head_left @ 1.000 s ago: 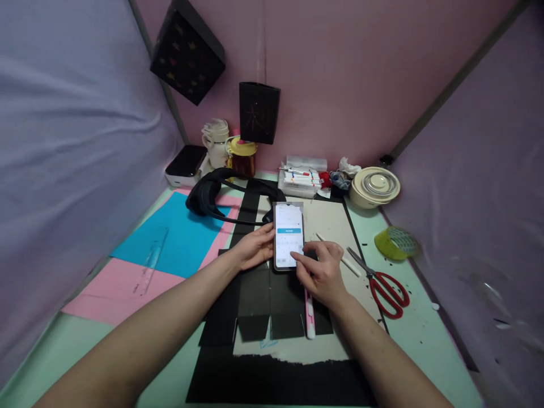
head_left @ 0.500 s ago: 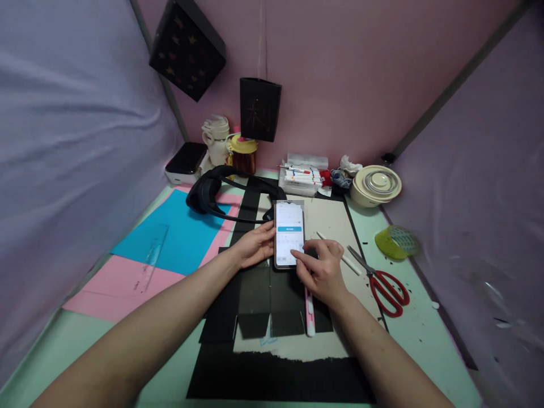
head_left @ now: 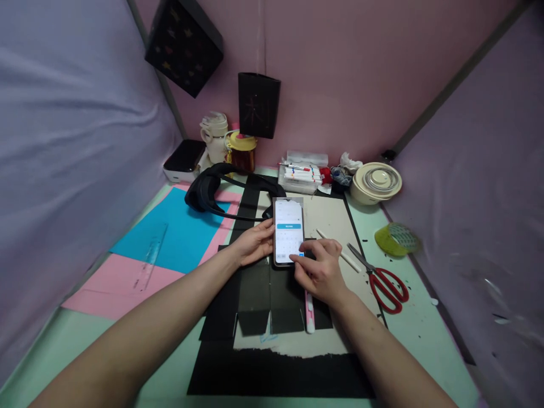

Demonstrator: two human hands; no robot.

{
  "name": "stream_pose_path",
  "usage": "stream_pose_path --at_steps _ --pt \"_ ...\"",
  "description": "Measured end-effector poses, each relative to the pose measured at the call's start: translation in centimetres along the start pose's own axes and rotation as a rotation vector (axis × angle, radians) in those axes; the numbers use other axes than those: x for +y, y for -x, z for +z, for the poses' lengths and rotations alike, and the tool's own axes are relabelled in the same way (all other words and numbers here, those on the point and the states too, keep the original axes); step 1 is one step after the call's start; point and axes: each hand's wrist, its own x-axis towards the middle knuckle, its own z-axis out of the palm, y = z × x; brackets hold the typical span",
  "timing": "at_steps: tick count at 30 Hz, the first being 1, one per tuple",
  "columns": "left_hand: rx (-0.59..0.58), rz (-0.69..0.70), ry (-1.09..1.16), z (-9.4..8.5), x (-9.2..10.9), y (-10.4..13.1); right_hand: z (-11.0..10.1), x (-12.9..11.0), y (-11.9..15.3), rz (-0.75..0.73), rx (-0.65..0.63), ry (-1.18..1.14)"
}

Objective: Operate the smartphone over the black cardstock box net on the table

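Note:
A phone (head_left: 288, 232) with a lit white screen and a blue bar is held upright over the black card. My left hand (head_left: 255, 243) grips its left edge. My right hand (head_left: 318, 266) is at its lower right, index fingertip on the lower part of the screen, thumb and other fingers partly curled. Beneath lies folded black card (head_left: 255, 294) on a pale board (head_left: 327, 212). A pink cutter (head_left: 310, 314) lies just below my right hand, and a white pen (head_left: 351, 262) is right of it.
Red-handled scissors (head_left: 387, 289) and a green tape roll (head_left: 395, 239) lie at right. A black headset (head_left: 208, 190) sits behind my left hand. Blue paper (head_left: 170, 232) bears a clear ruler (head_left: 153, 258). Markers (head_left: 300, 175), bowls (head_left: 376, 182) and a jar (head_left: 242, 153) stand behind; black boxes (head_left: 258, 107) hang above.
My right fingertip has shifted slightly down and left on the phone screen, where a small blue key now shows at the lower right. The whole view has moved slightly.

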Motion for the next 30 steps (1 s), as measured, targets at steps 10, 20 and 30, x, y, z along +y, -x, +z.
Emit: stream_pose_path --at_steps 10,20,30 --pt "0.002 -0.026 -0.012 0.3 0.0 0.0 0.6 0.4 -0.1 0.226 -0.005 0.155" --pt "-0.006 -0.043 -0.017 0.6 0.2 0.2 0.7 0.6 -0.2 0.259 0.042 0.162" --pt "0.009 -0.043 -0.016 0.3 0.2 0.1 0.8 1.6 0.3 0.383 0.045 -0.024"
